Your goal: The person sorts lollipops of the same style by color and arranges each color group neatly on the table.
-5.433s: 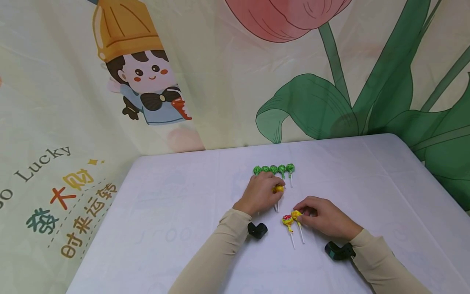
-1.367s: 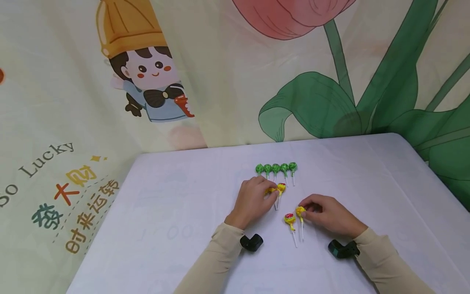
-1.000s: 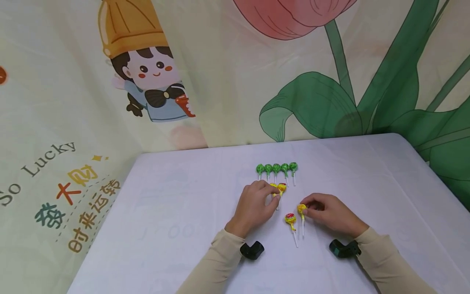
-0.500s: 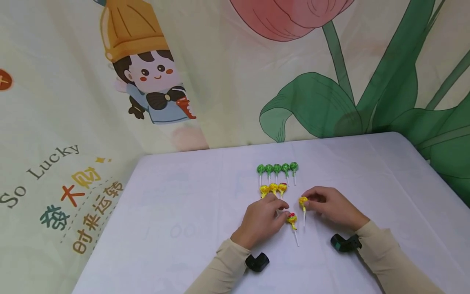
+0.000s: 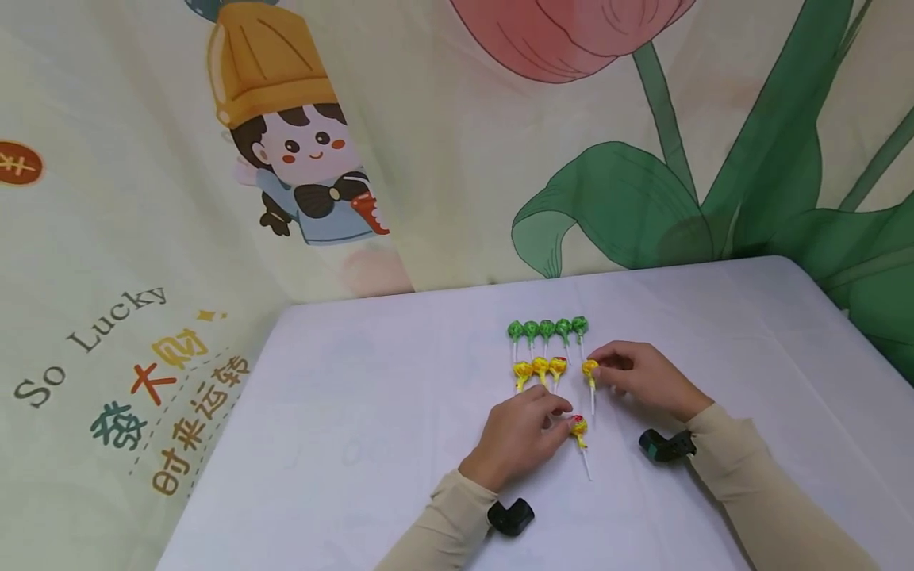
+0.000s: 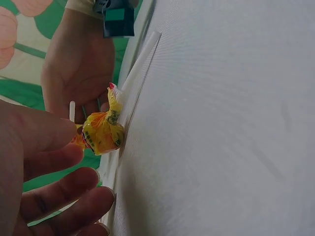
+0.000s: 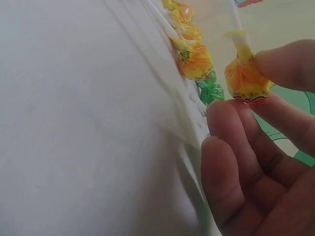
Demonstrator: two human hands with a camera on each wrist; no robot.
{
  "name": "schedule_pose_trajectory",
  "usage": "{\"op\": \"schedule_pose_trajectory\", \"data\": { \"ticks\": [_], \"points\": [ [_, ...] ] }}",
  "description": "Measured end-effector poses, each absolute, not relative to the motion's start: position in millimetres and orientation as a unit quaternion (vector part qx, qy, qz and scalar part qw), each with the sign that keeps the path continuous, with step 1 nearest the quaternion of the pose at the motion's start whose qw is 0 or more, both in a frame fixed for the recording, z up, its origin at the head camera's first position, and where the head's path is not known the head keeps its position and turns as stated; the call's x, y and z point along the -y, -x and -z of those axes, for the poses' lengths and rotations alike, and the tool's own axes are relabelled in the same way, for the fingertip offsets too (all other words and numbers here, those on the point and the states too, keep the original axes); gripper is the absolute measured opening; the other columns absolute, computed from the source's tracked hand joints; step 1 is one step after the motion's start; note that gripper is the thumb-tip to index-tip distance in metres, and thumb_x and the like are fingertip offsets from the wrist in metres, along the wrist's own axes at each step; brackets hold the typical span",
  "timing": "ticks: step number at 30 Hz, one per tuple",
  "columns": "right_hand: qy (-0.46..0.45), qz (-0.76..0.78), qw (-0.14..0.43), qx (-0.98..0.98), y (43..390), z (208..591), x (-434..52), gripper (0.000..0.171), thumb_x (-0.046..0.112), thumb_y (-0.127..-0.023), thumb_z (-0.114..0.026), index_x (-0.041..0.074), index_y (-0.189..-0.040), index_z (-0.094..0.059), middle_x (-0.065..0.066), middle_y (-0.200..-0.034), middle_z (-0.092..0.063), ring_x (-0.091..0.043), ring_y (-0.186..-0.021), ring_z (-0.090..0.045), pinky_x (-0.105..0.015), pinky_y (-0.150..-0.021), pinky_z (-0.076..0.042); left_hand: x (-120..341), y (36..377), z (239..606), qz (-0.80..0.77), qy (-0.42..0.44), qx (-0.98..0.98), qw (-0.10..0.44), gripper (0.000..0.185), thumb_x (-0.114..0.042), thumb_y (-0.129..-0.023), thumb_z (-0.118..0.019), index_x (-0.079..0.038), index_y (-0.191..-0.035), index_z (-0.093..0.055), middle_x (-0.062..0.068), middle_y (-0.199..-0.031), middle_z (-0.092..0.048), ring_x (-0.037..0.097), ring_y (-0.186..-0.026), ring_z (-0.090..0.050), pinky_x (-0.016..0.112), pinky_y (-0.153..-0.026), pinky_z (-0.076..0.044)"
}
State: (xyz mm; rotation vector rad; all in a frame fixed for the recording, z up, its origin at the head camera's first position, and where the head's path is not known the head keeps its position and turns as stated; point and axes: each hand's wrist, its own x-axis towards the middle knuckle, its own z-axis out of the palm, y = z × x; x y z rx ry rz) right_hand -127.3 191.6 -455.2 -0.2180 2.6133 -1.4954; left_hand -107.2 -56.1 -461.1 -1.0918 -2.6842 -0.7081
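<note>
In the head view my right hand (image 5: 646, 377) pinches a yellow-wrapped lollipop (image 5: 590, 369) by its head, with the white stick pointing toward me. The right wrist view shows that lollipop (image 7: 247, 78) between thumb and fingers. My left hand (image 5: 517, 436) has its fingertips at the head of another yellow lollipop (image 5: 579, 428) with a red top, which lies on the table. Seen from the left wrist, thumb and forefinger stand beside this lollipop (image 6: 104, 132), not round it; whether they touch it is hard to tell. The remaining left fingers are loosely bent.
Beyond my left hand, a short row of three yellow lollipops (image 5: 540, 369) lies on the white-covered table (image 5: 371, 412), their sticks partly hidden. Behind it runs a row of several green lollipops (image 5: 547, 329). A printed curtain (image 5: 443, 159) hangs at the table's far edge.
My right hand has carried its lollipop away from me, level with the yellow row. My left hand has left that row and come nearer me, to the red-topped lollipop, which lies still.
</note>
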Motion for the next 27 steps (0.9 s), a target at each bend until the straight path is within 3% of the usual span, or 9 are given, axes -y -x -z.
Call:
{"op": "schedule_pose_trajectory", "data": {
  "ticks": [8, 19, 27],
  "points": [
    [0.069, 0.49, 0.056, -0.867, 134.3, 457.4, -188.6, 0.035, 0.031, -0.095, -0.071, 0.009, -0.122, -0.068, -0.008, -0.109, -0.065, -0.025, -0.087, -0.058, -0.036, -0.07, -0.055, 54.5, 104.0, 463.8, 0.227, 0.378, 0.894, 0.084, 0.012, -0.026, -0.091, -0.071, -0.024, -0.101, -0.076, -0.013, -0.082, -0.059, -0.002, -0.073, -0.049, 0.011, -0.061, -0.038],
    [0.073, 0.471, 0.053, -0.877, 146.7, 454.9, -184.6, 0.032, 0.025, -0.096, -0.068, 0.007, -0.123, -0.067, -0.009, -0.112, -0.065, -0.025, -0.091, -0.057, -0.035, -0.072, -0.054, 55.2, 105.6, 461.5, 0.217, 0.392, 0.889, 0.095, 0.015, -0.028, -0.091, -0.073, -0.024, -0.105, -0.076, -0.013, -0.089, -0.066, -0.001, -0.079, -0.052, 0.011, -0.065, -0.04],
    [0.055, 0.464, 0.052, -0.883, 150.1, 461.1, -180.0, 0.031, 0.024, -0.096, -0.068, 0.008, -0.123, -0.067, -0.007, -0.102, -0.063, -0.024, -0.087, -0.056, -0.034, -0.07, -0.053, 55.2, 104.2, 462.1, 0.209, 0.386, 0.895, 0.08, 0.018, -0.03, -0.089, -0.077, -0.025, -0.105, -0.075, -0.014, -0.091, -0.066, 0.0, -0.08, -0.052, 0.012, -0.066, -0.04]
  ]
}}
